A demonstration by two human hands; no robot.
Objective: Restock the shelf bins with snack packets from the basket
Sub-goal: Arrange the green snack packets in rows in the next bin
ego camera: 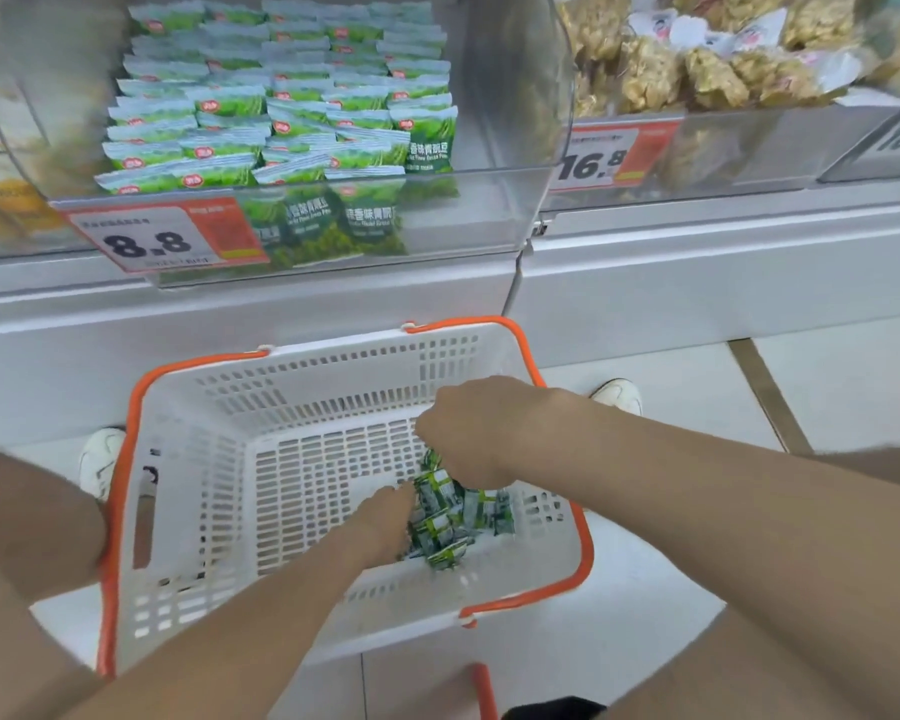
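Right now: clear shelf bin (489,215) up top, stacked with green packets (281,106). White basket (333,356) sits on the floor below. Both hands are inside it. Right hand (484,433) curls over the snack packets (453,527) from above, and left hand (385,522) touches the pile's left edge; can't tell its grip.

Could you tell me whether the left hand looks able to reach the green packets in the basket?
Probably yes: the left hand is inside the open-topped basket, right at the green packets. The right hand grips some from above but leaves that side free.
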